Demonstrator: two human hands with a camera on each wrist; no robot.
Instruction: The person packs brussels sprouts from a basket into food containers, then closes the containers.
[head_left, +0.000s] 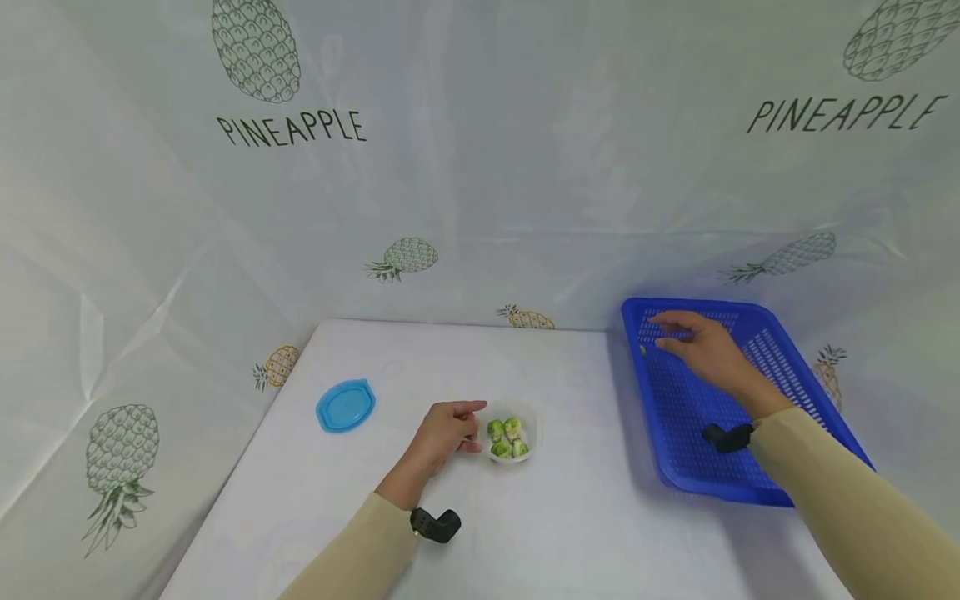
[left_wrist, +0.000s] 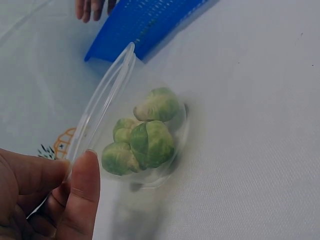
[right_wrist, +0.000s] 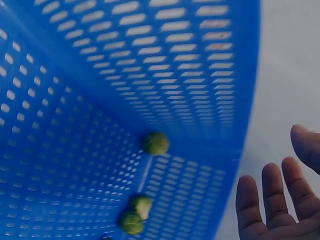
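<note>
My left hand pinches the rim of a clear plastic container between thumb and fingers. Several Brussels sprouts lie in the container, which stands on the white table. My right hand is over the far left part of a blue basket, its fingers apart and holding nothing. In the right wrist view, several more Brussels sprouts lie at the bottom of the basket along one wall; most of them are hidden in the head view.
A light blue lid lies on the white table, left of the container. Behind the table and at its sides hangs a pale sheet printed with pineapples. The basket's raised walls stand at the table's right side.
</note>
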